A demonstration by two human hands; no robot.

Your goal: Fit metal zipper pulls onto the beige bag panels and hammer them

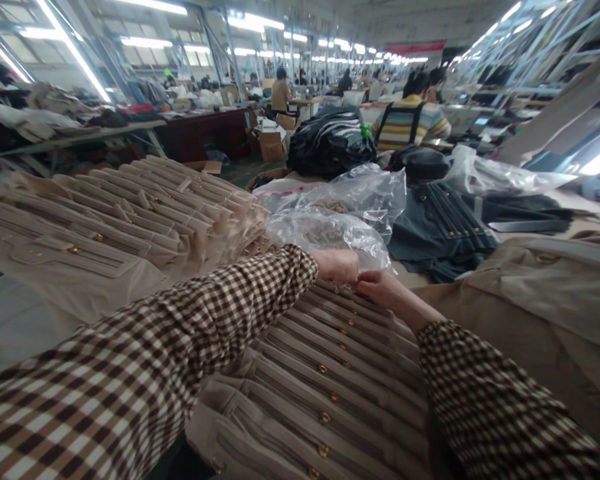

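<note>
My left hand is curled at the far end of a row of overlapping beige fabric pieces with zippers and brass-coloured fittings. Close beside it, my right hand has thumb and fingers pinched together. What either hand grips is too small or hidden to make out. Just beyond both hands lies a clear plastic bag with small brownish things inside. Brown-and-white checked sleeves cover both my arms.
Another row of beige zippered pieces lies to the left. Dark zippered pieces lie behind on the right, near beige fabric. A black bundle sits further back. A person in a striped top sits beyond.
</note>
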